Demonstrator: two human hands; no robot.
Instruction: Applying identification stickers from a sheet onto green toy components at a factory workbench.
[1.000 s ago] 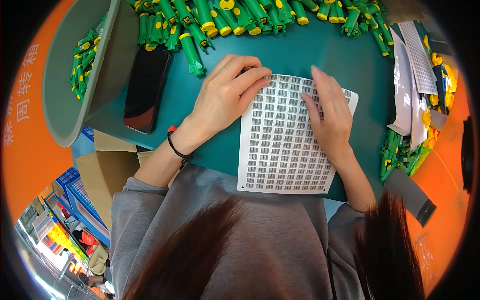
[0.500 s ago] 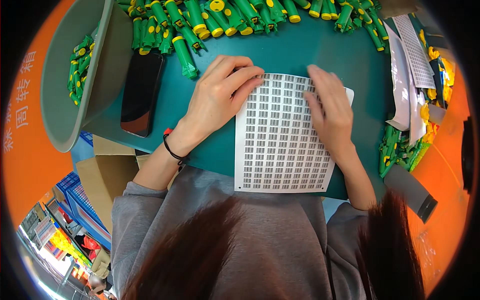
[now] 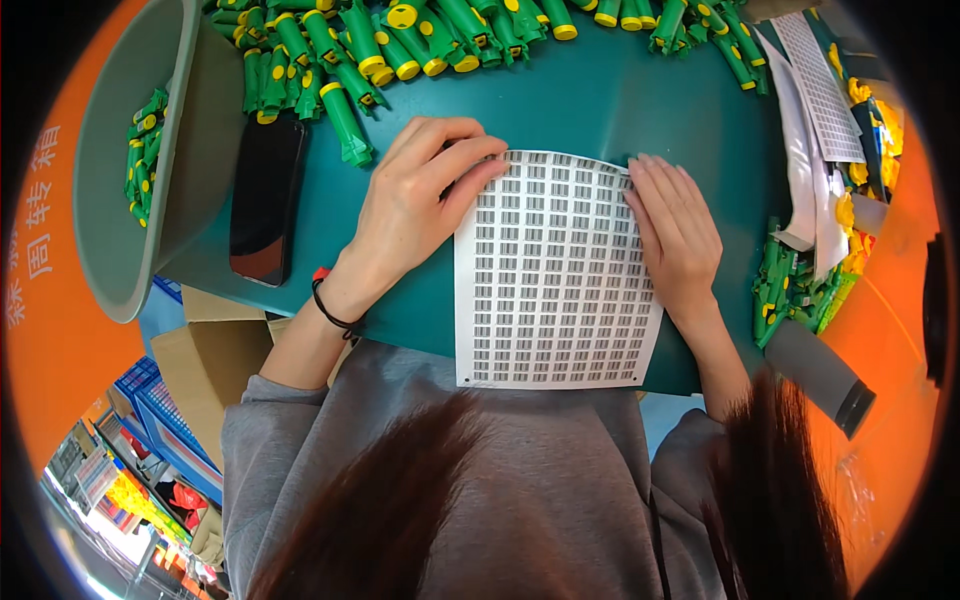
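Observation:
A white sheet of barcode labels point(image 3: 555, 270), printed in tight rows and columns, lies in front of me across the table's near edge. My left hand point(image 3: 415, 195) pinches its upper left corner between thumb and fingers. At the upper right corner, my right hand point(image 3: 680, 230) has its fingers together and its thumb against the sheet's edge. Between the two hands, the top edge bows slightly upward. What lies under the sheet is hidden.
Many green tubes with yellow caps point(image 3: 400, 62) are heaped along the far side. To the left are a black phone point(image 3: 268, 200) and a grey-green bin point(image 3: 180, 150) holding more. Another label sheet point(image 3: 820, 95), white bags point(image 3: 790, 150) and a grey cylinder point(image 3: 820, 375) sit right.
My right hand has shifted from over the sheet to its upper right corner and closed on the edge. The sheet and my left hand appear slightly farther left.

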